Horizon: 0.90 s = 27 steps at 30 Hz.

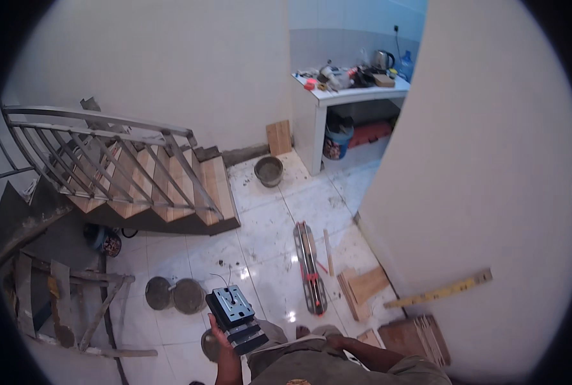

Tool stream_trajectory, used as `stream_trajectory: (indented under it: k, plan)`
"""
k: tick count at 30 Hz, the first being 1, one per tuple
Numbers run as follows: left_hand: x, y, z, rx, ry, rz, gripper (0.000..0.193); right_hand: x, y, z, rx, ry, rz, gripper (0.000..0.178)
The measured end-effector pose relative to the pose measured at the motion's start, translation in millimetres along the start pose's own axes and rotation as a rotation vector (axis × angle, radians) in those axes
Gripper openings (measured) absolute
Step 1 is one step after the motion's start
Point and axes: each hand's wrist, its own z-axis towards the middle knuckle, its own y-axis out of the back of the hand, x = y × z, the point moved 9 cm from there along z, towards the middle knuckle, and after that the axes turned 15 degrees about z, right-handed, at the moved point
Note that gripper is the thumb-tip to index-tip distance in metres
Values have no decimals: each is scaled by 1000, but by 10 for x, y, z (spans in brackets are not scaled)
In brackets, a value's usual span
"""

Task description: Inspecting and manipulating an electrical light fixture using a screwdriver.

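My left hand [219, 331] is closed round the side of a dark, box-shaped fixture [234, 308], held out in front of my body at the lower middle. A pale metal plate with slots and holes covers its top face, and a thin wire sticks up from it. Dark and grey blocky parts show at its lower end. My right forearm [376, 356] crosses the lower edge toward my waist. The fingers of my right hand [338, 343] are hidden against my clothing, so what they do does not show.
Left, a staircase [164, 176] with metal railing rises beside a wooden sawhorse [100, 314]. Round buckets [188, 296] and a basin [268, 171] stand on the tiled floor. A tile cutter [310, 266], wood-look tiles [356, 295] and a yellow level [440, 292] lie right. A cluttered counter [363, 97] stands behind.
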Motion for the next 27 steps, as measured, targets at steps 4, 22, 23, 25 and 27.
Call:
stream_trajectory:
  k: [4,22,23,25,27]
  plan:
    - [-232,829,1113,-65,31,27,72,-513,350,1344,-168,122,236,27]
    - [-881,-715,6721,278,386,94,85,-300,4762,3983,-558,-384,85,32]
    - [-917,-623,6913,284,370,61,86,-157,5082,4003,-536,-395,104,30]
    - [-869,-812,7278,216,296,107,85,116,5762,3909,-531,-424,140,29]
    - [-788,-960,7695,174,249,111,83,71,6440,3784,-728,-366,329,25]
